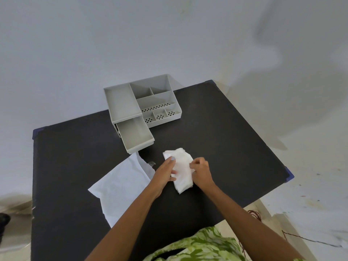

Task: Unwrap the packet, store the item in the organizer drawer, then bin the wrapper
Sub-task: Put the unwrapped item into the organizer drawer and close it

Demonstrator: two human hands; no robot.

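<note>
Green patterned garment [203, 245] at bottom; left hand [165, 171] and right hand [200, 169] pinch the folded white item [181, 170] on the table [75, 166], compacting it for the open drawer [134, 135]; wrapper [120, 185] lies aside.

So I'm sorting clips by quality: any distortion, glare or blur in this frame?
Head view: wide-angle lens bows the table edges; soft, even light with broad faint shadows on the wall; no glare; organizer and both hands, left hand and right hand, sharp on the white item.
</note>
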